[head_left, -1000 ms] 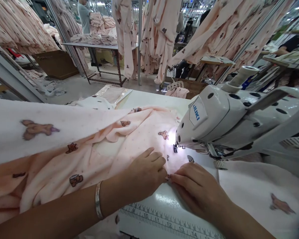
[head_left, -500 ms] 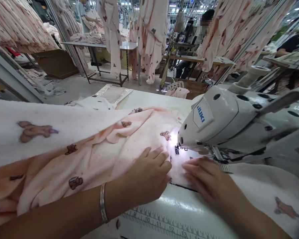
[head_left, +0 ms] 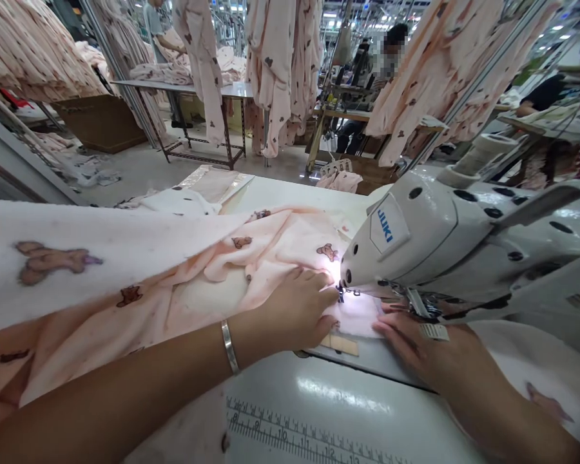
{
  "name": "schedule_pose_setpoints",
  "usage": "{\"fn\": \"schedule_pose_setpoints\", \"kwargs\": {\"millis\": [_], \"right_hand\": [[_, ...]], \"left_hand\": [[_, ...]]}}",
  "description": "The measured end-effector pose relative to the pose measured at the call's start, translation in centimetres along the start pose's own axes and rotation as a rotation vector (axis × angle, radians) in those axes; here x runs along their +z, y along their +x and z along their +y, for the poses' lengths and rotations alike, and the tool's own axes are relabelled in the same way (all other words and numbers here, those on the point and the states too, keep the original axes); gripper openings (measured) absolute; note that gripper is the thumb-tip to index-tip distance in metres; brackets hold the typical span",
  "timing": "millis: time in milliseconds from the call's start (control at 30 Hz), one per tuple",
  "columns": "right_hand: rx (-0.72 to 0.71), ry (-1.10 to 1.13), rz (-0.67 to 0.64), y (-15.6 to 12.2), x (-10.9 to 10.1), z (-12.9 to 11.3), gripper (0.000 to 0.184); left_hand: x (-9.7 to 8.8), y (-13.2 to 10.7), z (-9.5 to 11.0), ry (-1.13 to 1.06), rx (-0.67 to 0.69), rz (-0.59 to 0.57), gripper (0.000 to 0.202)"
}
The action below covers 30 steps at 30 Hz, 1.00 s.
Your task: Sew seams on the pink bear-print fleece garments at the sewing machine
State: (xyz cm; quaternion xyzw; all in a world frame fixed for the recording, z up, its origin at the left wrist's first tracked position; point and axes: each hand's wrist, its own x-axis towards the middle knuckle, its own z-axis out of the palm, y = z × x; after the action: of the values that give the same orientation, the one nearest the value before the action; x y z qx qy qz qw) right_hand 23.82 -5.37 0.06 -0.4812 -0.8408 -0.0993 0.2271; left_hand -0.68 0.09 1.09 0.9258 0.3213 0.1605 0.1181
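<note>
Pink fabric with a small bear print (head_left: 207,283) lies bunched across the white sewing table (head_left: 348,399). My left hand (head_left: 297,312), a silver bangle on its wrist, presses the fabric's edge down right beside the needle (head_left: 341,293), fingers flat and together. My right hand (head_left: 415,341) lies flat on the fabric under the head of the white Juki sewing machine (head_left: 439,232), fingers stretched toward the presser foot. Both hands hold the cloth down on the machine bed.
A printed ruler (head_left: 309,438) runs along the table's front edge. More white printed fabric (head_left: 536,380) lies at the right. Pink garments (head_left: 280,71) hang behind, a metal table (head_left: 188,90) holds folded stacks, and other people work at the back.
Both hands have slid forward with the fabric's edge toward the needle; the right hand now reaches under the machine head. The bare table in front of the hands has widened.
</note>
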Motion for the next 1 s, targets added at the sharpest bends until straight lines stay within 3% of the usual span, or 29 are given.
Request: {"fn": "schedule_pose_setpoints", "kwargs": {"millis": [167, 467, 600, 867, 1000], "right_hand": [[-0.134, 0.142, -0.083, 0.8, 0.3, -2.3, 0.021], [-0.026, 0.257, -0.309, 1.6, 1.3, -4.5, 0.014], [0.008, 0.269, -0.31, 1.3, 1.4, -4.8, 0.014], [0.049, 0.321, -0.281, 1.2, 1.4, -5.1, 0.015], [0.105, 0.378, -0.247, 1.0, 1.3, -5.0, 0.016]], "left_hand": [[0.0, 0.4, -0.3, -0.012, -0.005, -0.002, 0.013], [0.2, -0.7, 0.0, -0.061, 0.03, 0.008, 0.015], [0.9, -0.8, -0.2, -0.062, 0.016, 0.05, 0.027], [0.3, -0.7, -0.1, -0.031, 0.08, 0.046, 0.02], [0.5, -0.6, -0.3, 0.022, 0.212, 0.068, 0.015]]}}
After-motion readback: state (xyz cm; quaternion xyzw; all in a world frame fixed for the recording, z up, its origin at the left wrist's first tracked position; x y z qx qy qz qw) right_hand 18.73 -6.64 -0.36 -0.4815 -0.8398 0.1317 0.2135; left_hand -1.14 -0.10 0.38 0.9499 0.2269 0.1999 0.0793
